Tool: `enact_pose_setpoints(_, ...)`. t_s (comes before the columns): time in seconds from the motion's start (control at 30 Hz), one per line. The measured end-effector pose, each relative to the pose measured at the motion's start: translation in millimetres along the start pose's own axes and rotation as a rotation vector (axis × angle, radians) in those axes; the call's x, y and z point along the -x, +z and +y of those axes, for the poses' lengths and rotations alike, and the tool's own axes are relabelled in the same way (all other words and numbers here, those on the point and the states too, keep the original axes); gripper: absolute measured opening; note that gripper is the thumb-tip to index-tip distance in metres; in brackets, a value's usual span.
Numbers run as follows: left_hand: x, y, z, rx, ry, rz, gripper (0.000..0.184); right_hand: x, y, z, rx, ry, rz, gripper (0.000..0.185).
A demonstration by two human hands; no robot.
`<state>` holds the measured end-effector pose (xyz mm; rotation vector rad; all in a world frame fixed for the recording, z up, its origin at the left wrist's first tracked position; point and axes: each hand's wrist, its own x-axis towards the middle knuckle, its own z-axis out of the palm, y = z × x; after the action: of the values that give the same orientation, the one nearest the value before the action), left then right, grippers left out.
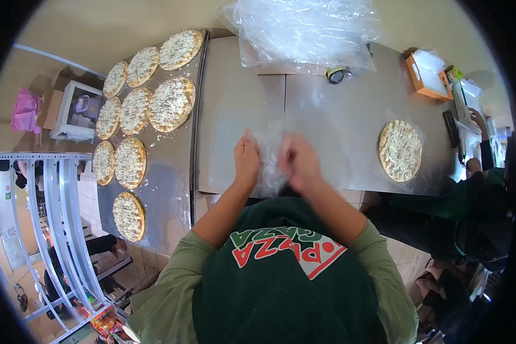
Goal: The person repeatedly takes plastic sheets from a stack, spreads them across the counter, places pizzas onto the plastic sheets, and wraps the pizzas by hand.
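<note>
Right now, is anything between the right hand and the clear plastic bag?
Nothing visible stands between the right hand and the clear plastic bag; the left hand is at the bag's opposite side. Blur hides exact contact.

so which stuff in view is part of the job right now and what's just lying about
Likely part of the job:
clear plastic being handled
heap of plastic
topped pizzas on the left
single pizza at right

Apparently just lying about:
orange tray
pink bag

Here I see clear plastic between the left hand and the blurred right hand; nine pizzas lie left, another pizza right.
</note>
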<state>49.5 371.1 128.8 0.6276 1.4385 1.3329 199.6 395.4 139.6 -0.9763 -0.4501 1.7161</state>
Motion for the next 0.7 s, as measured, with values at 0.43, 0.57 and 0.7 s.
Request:
enact_pose_setpoints(0.43, -73, -185, -90, -0.651, 0.038, 0.410, 0.032, -97, -206, -33, 1.252, -0.354, 0.475, 0.022)
enact_pose_setpoints(0.57, -44, -149, -62, -1.168, 0.203, 0.644, 0.022, -86, -200, -65, 1.613, -0.340, 0.407, 0.025)
enact_pose_setpoints(0.7, -18, -87, -33, -1.413, 0.849, 0.314, 0.026, -58, -133, -84, 2.104, -0.944, 0.316, 0.040)
